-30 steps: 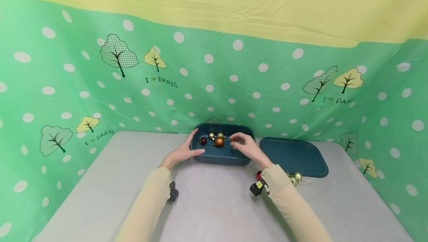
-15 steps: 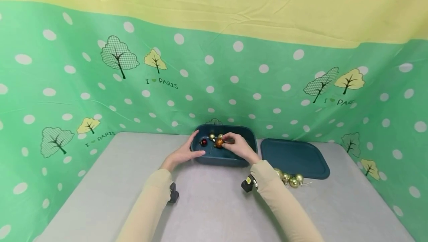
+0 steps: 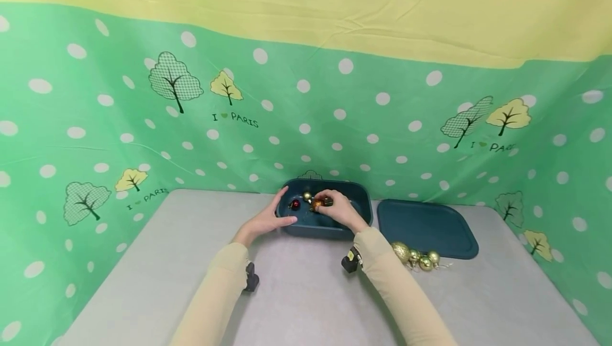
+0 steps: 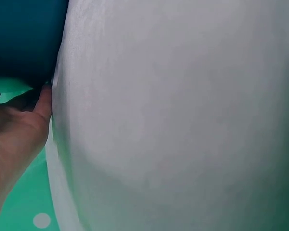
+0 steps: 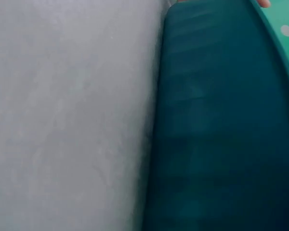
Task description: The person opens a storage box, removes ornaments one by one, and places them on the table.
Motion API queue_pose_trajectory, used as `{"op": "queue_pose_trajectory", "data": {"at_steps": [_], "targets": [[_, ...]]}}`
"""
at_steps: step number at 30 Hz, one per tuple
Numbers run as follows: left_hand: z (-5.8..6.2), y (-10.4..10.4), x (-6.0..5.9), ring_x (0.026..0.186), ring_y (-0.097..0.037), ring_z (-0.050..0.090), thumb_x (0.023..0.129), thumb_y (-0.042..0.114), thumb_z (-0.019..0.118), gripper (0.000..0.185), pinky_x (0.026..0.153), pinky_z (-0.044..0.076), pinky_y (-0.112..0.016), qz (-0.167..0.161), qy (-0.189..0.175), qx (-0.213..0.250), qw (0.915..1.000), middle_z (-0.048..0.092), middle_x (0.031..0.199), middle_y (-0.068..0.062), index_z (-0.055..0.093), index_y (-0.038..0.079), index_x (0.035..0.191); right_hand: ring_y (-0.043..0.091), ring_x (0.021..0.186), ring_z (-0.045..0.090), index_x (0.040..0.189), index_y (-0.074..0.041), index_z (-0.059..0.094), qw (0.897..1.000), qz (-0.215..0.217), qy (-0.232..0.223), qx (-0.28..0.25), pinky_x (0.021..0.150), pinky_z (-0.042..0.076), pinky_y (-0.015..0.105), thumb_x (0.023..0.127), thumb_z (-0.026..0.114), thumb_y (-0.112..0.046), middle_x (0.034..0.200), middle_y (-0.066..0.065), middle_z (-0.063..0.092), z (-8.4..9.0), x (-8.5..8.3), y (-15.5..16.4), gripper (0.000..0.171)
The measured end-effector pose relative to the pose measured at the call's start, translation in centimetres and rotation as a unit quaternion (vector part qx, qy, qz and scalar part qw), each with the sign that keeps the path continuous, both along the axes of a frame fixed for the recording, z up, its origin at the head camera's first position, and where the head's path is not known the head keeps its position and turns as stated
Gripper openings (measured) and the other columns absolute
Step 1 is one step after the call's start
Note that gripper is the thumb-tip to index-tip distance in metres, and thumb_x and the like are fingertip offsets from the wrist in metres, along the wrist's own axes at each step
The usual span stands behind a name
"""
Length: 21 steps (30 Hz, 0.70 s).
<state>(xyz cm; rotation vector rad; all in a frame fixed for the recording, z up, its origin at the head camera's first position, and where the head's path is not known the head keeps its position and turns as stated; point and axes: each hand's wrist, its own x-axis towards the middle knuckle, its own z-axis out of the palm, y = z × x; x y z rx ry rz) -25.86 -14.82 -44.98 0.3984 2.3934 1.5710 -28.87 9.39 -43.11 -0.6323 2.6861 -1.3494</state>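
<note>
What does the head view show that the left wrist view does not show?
Only the head view shows the right hand inside the box on an orange bauble, the red bauble, the lid and the gold baubles on the table. Only the left wrist view shows, from close, a fingertip against the box's wall. Both show the left hand at the box, and the table.

In our right wrist view we see only two surfaces up close. The grey table (image 5: 67, 120) fills the left half, its cloth lightly mottled. The dark teal box wall (image 5: 221, 130) fills the right half, meeting the table along a near-vertical edge. At the top right a strip of green spotted backdrop (image 5: 284, 33) shows, and a sliver of fingertip (image 5: 264, 3) at the top edge.
</note>
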Motion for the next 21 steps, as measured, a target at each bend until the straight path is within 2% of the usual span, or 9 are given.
{"op": "queue_pose_trajectory", "data": {"at_steps": [5,13,21], "targets": [[-0.08,0.04,-0.16,0.142,-0.044,0.003,0.089,0.025,0.071,0.097,0.109,0.014,-0.063,-0.005,0.000,0.004,1.0000,-0.006,0.160,-0.016,0.002,0.023,0.157,0.030,0.101,0.061,0.118,0.002,0.064,1.000,0.019,-0.016,-0.001,0.089,0.049,0.043,0.086,0.071,-0.004,0.112,0.014,0.063,-0.58,-0.33,0.13,0.033],[-0.17,-0.06,-0.19,0.143,-0.041,0.006,0.087,0.030,0.072,0.098,0.110,0.018,-0.059,0.003,0.000,-0.004,1.0000,-0.003,0.161,-0.014,0.004,0.027,0.157,0.024,0.095,0.059,0.109,0.003,0.066,0.998,0.059,-0.035,0.004,0.089,0.047,0.043,0.084,0.071,-0.002,0.106,0.012,0.065,-0.58,-0.23,0.13,0.026],[-0.04,-0.03,-0.07,0.143,-0.040,0.006,0.087,0.030,0.073,0.098,0.111,0.017,-0.058,0.006,0.000,-0.005,1.0000,-0.002,0.161,-0.013,0.004,0.026,0.157,0.024,0.096,0.061,0.112,0.003,0.066,0.998,0.053,-0.029,-0.006,0.088,0.049,0.042,0.085,0.071,-0.005,0.111,0.013,0.064,-0.06,0.01,0.64,0.028]]}}
